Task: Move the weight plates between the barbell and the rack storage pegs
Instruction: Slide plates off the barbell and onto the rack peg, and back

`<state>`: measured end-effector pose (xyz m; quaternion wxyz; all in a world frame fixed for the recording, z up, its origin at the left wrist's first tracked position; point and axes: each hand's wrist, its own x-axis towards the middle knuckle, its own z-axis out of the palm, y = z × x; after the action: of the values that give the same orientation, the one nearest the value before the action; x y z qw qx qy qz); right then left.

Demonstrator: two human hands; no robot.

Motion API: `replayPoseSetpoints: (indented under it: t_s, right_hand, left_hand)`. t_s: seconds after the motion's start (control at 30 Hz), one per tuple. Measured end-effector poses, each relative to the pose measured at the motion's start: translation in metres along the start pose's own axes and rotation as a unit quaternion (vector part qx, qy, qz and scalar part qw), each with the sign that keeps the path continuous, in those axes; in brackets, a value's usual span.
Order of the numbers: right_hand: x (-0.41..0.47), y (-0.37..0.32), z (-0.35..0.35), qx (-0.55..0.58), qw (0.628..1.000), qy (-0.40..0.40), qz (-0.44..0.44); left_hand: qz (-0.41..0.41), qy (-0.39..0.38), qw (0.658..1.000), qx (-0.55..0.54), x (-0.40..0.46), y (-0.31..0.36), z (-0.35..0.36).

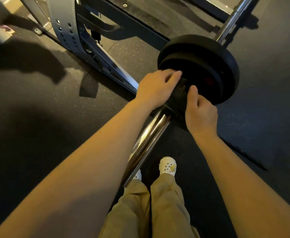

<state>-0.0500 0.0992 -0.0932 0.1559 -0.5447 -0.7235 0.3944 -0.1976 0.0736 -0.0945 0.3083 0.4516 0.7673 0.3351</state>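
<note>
L hand [155,87] curled over small black plate [179,97], gripping its 10 o'clock edge | R hand [201,112] gripping its 4 o'clock edge, thumb up | plate on barbell sleeve [147,143], just outboard of two big plates [214,66] | rack [66,31] at 11 o'clock | floor [37,117] dark rubber

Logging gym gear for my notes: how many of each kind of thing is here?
Black weight plates: 2
Small black plate or collar under both hands: 1
Chrome barbell: 1
Rack: 1
White clogs: 2
Total: 7
</note>
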Motion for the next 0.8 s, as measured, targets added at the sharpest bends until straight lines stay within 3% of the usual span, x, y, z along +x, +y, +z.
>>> replayPoseSetpoints:
  t_s: [0.1,0.17,0.3,0.47,0.53,0.63,0.8]
  right_hand:
    - [0.007,-0.021,0.006,-0.135,0.989,0.006,-0.064]
    - [0.012,-0.03,0.013,-0.205,0.971,0.04,-0.112]
    - [0.015,-0.025,0.018,-0.206,0.963,0.094,-0.143]
    - [0.002,0.008,0.019,-0.077,0.982,0.119,-0.124]
    - [-0.003,0.026,0.018,0.022,0.99,0.101,-0.092]
    - [-0.016,0.039,0.023,0.166,0.981,0.097,-0.016]
    - [-0.025,0.032,0.023,0.173,0.98,0.096,0.007]
  left_hand:
    - [-0.089,-0.006,0.985,-0.144,-0.003,-0.023,0.0]
    - [-0.12,-0.033,0.976,-0.176,-0.004,-0.034,-0.007]
    - [-0.174,0.004,0.966,-0.192,-0.003,-0.035,-0.006]
    - [-0.094,-0.007,0.992,-0.082,-0.008,-0.026,-0.005]
    - [-0.007,0.035,0.999,0.012,-0.013,-0.015,0.002]
    - [0.078,0.095,0.978,0.166,-0.014,0.002,0.016]
    - [0.083,0.096,0.979,0.157,-0.012,-0.003,0.017]
